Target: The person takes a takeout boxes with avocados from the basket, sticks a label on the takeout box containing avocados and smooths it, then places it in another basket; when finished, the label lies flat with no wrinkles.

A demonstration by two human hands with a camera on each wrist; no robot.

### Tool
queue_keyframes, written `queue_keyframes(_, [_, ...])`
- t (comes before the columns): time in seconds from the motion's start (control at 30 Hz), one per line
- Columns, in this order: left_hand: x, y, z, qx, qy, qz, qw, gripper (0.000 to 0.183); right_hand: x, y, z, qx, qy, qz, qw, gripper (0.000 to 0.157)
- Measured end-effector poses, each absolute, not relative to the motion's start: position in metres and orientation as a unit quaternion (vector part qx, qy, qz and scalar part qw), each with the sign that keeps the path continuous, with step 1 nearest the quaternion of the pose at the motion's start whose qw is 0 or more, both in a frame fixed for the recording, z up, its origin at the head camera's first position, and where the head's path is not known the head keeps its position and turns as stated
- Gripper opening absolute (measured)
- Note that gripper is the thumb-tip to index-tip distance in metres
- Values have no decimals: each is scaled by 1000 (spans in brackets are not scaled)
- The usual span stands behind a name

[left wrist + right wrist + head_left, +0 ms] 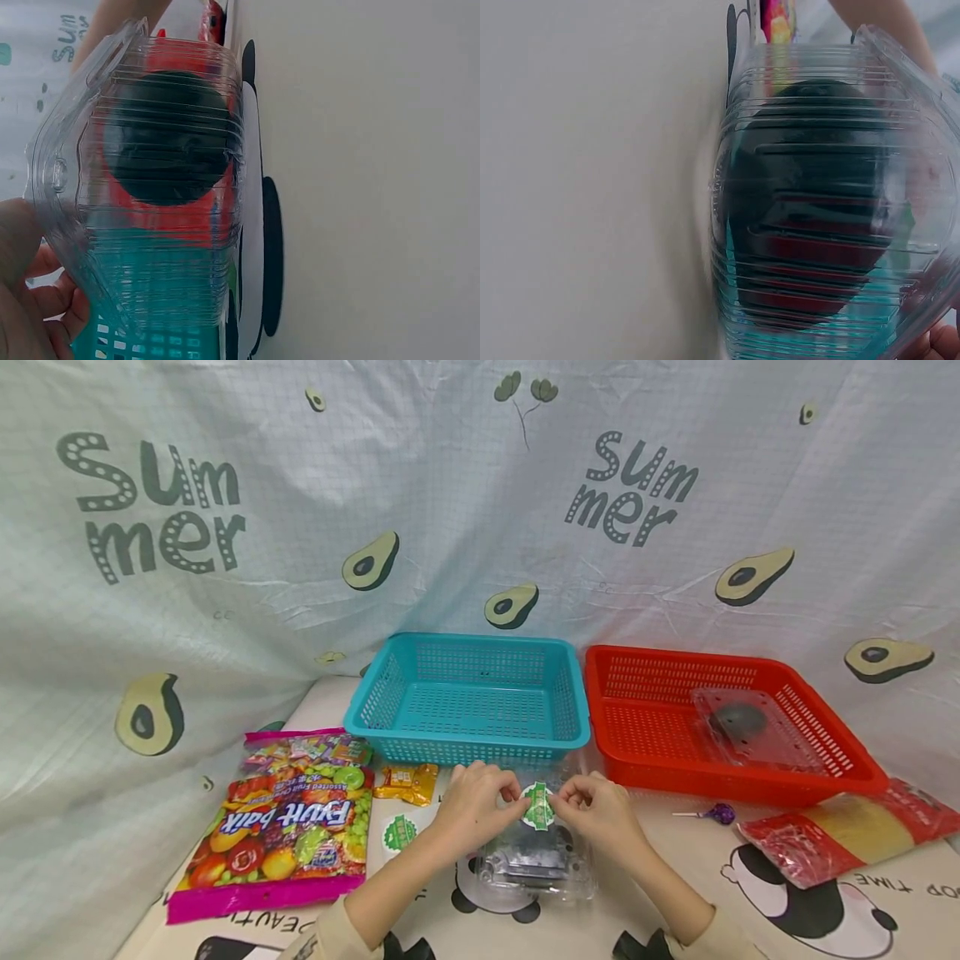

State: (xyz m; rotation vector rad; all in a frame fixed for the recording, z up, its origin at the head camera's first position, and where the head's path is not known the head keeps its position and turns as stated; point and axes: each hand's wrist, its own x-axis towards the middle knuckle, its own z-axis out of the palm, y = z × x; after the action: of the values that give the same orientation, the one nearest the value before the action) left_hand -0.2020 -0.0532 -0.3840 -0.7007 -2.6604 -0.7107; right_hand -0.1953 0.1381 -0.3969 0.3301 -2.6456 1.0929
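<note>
A clear plastic clamshell box [534, 870] lies in front of me, closed, with a dark egg-shaped thing like an avocado [810, 210] inside. Over its lid is a round green-and-white sticker [537, 807]. My left hand [480, 808] pinches the sticker's left edge between thumb and finger. On the opposite edge, my right hand [600, 812] pinches it the same way. Whether the sticker touches the lid, I cannot tell. In the left wrist view, the left hand [37, 296] is beside the box; the sticker is hidden there.
Behind the box stand a blue basket [468, 747] and a red basket [720, 781] holding another clear box [757, 727]. A fruit candy bag [285, 827], an orange packet [407, 783] and a sticker sheet [395, 853] lie left. At right are a lollipop [722, 813] and a red-and-yellow packet [855, 835].
</note>
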Motion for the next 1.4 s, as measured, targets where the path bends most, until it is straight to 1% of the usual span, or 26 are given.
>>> queue_keyframes(0.4, [-202,-55,-386,-250,-924,-207,201,23,-195,135,-401,138,-921,322,174,19])
queue_keyframes(0.57, [-200,-56,-385,-285,-911,-198,223,30,-192,140,-400,174,-912,302,215,15])
queue_keyframes(0.67, [-196,-60,-383,-339,-899,-187,207,38,-187,146,-398,219,-901,292,235,8])
queue_keyframes(0.7, [-194,-62,-384,-361,-893,-179,199,42,-185,148,-398,242,-895,288,240,10])
queue_keyframes(0.73, [-192,-64,-384,-381,-889,-171,189,45,-183,150,-398,265,-891,279,242,13])
queue_keyframes(0.87, [-182,-72,-391,-433,-879,-136,145,55,-172,154,-399,342,-887,226,212,31])
queue_keyframes(0.97, [-178,-76,-396,-441,-880,-121,125,58,-165,154,-402,361,-896,182,184,38])
queue_keyframes(1.17, [-176,-80,-399,-446,-879,-111,126,57,-162,157,-405,369,-900,155,172,41])
queue_keyframes(1.4, [-172,-85,-401,-442,-879,-114,139,54,-162,162,-407,387,-884,160,209,35])
